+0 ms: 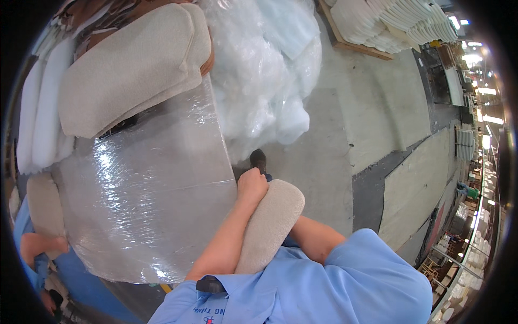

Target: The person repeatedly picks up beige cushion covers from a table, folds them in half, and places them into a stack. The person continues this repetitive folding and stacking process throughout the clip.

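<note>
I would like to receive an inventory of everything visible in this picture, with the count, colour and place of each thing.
Beige cushion: one, beige, against the person's front
Stacked cushions: at least two, beige, upper left
Plastic-wrapped surface: one, grey, left of centre
Plastic heap: one, clear to whitish, top centre
White pads: several, white, left edge
Piled pads: many, whitish, top right, on wood
Floor sheets: several, pale greenish, right
Lights: many, white, right edge
Other person: one, blue clothing, lower left, beside another beige cushion
Shoe: one, dark, beyond the left hand
Shirt: one, light blue, bottom
Left hand: one, bare, curled at the cushion's edge
Right hand: hidden behind the cushion
</note>
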`<state>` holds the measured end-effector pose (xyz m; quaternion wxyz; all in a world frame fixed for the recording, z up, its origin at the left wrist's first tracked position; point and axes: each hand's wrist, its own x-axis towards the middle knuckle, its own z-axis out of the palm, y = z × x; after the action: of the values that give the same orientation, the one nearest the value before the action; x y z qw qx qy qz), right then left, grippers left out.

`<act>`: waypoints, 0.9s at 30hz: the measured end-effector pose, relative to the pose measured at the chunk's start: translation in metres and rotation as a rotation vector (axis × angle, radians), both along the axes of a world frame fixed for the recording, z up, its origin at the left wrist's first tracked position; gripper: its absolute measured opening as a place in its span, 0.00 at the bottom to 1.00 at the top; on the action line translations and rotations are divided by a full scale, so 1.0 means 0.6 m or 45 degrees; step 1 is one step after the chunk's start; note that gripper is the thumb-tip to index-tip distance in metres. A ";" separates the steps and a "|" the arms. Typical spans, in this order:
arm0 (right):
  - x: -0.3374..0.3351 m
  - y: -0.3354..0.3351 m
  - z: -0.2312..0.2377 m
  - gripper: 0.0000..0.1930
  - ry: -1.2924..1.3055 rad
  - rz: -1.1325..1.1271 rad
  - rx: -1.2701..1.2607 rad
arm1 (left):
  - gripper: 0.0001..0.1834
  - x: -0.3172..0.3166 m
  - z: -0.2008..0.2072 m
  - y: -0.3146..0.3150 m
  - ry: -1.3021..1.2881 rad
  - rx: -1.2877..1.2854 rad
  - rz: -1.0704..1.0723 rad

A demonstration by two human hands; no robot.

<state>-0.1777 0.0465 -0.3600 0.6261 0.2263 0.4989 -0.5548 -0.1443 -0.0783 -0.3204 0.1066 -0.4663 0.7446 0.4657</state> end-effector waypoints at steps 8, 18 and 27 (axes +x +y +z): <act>-0.050 0.023 0.028 0.20 0.924 0.560 0.302 | 0.13 0.006 -0.002 -0.004 0.050 -0.087 -0.003; -0.100 0.015 0.121 0.36 0.576 -0.155 -0.756 | 0.17 0.009 -0.015 0.002 0.008 -0.162 0.013; -0.106 0.011 0.056 0.39 0.254 -0.087 -0.503 | 0.11 0.144 0.163 0.030 0.457 -0.326 -0.077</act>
<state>-0.2411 0.0534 -0.3263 0.5865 0.0600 0.4320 -0.6825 -0.0577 -0.0603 -0.2227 -0.0738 -0.3630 0.8183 0.4395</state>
